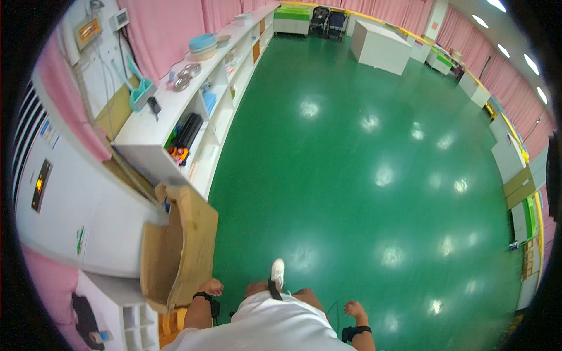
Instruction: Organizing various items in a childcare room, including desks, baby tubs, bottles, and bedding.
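My left hand point(211, 286) hangs at my left side with its fingers curled in, and nothing shows in it. It is nearest to an open cardboard box point(199, 240), whose side stands just beyond the hand. At my right side, over the green floor, is my right hand point(355, 309); its fingers are loosely closed too, and no object is visible in them. Black bands with small devices sit around both wrists. A white shoe point(277, 272) of mine is set forward on the floor.
A long white shelf unit point(146, 137) runs along the left wall, carrying a blue basin point(202, 42), metal bowls and a teal dustpan point(140, 93). A white air conditioner point(99, 205) stands near left. Far off are a white block-shaped cabinet point(380, 47) and two strollers point(328, 22).
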